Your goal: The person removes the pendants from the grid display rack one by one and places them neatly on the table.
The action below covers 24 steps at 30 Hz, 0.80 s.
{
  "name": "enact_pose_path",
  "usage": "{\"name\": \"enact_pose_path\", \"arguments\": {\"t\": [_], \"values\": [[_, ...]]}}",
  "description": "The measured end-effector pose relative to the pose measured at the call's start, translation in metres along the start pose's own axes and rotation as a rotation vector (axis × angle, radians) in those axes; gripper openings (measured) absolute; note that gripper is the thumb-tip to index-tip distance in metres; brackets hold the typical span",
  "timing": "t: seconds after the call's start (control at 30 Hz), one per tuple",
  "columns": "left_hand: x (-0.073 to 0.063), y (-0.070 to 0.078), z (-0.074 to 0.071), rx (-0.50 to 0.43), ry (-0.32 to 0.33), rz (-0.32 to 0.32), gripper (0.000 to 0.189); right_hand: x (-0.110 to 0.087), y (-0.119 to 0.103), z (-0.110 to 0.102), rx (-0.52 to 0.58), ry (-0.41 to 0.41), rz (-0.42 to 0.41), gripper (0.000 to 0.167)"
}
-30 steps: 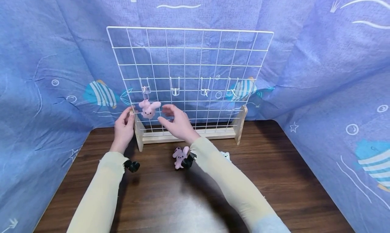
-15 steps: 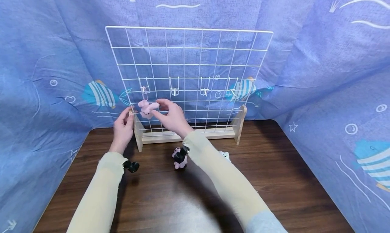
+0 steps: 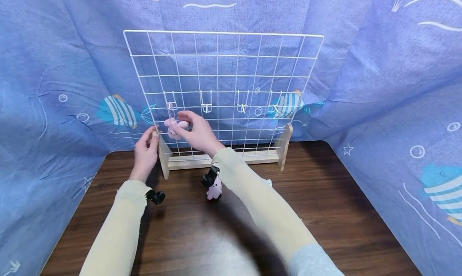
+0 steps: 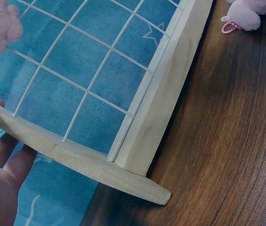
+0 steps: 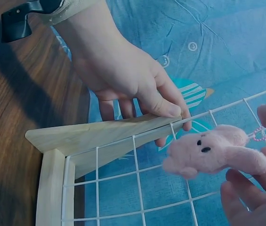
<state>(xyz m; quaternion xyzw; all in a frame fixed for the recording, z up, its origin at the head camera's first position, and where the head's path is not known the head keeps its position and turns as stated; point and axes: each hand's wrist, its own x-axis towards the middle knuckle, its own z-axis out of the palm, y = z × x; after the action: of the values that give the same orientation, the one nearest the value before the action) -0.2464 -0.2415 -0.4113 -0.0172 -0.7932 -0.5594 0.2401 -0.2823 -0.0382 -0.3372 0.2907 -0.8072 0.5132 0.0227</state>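
Observation:
A white wire grid rack (image 3: 223, 33) stands on wooden feet. From its leftmost hook hangs a pink plush bunny keychain (image 3: 171, 122) on a pink beaded loop (image 5: 263, 134). My left hand (image 3: 145, 153) grips the upper part of the left wooden foot (image 5: 100, 134), thumb in front and fingers behind. My right hand (image 3: 201, 134) is at the bunny, its thumb and fingers spread apart around the ears; a finger meets one ear tip in the right wrist view. In the head view the thumb covers part of the bunny.
Three more white hooks, such as the second hook (image 3: 207, 107), sit along the same grid row. Another pink plush keychain (image 3: 215, 191) lies on the dark wooden table (image 3: 180, 228), partly behind the wrist camera. A white plush (image 3: 268, 182) shows behind the right sleeve.
My right hand has moved left and slightly up, from beside the hanging bunny to its ears. The left hand stays on the wooden foot.

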Motion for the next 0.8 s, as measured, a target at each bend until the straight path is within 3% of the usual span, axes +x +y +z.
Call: {"name": "enact_pose_path", "arguments": {"t": [0.3, 0.57, 0.8], "values": [[-0.001, 0.003, 0.002, -0.02, 0.046, 0.035, 0.036, 0.006, -0.003, 0.004, 0.029, -0.084, 0.003, 0.058], [0.012, -0.035, 0.006, 0.006, 0.062, 0.034, 0.038, 0.006, -0.006, 0.005, 0.179, -0.126, 0.05, 0.049], [0.014, -0.041, 0.004, 0.016, 0.051, 0.021, 0.039, 0.007, -0.01, 0.008, 0.21, -0.122, 0.053, 0.049]]}}
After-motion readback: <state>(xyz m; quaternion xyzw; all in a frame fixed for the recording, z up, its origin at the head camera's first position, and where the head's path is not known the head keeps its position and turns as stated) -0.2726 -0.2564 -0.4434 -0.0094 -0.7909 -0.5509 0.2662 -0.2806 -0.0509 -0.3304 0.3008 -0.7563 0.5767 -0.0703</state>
